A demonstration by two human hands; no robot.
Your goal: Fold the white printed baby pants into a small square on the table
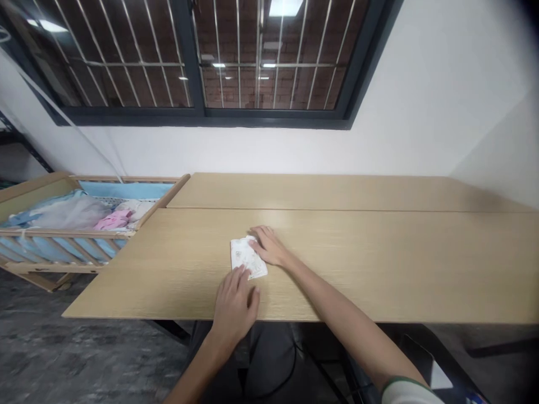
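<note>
A small, flat white piece (246, 256) with a faint printed pattern lies on the wooden table; whether it is folded cloth or paper I cannot tell. My left hand (236, 303) rests at its near edge, palm down, with the fingertips touching it and the thumb apart. From the right, my right hand (270, 247) reaches its upper right corner. The thumb there lies over the corner while the fingers stretch out on the table just beyond it. Neither hand lifts the piece.
The pale wooden table (379, 258) stretches far to the right, with a seam along its back. At the left stands a wooden crib (84, 264) with blue lining, holding a pink cloth (113, 219) and other bedding. A barred window (202, 115) is above.
</note>
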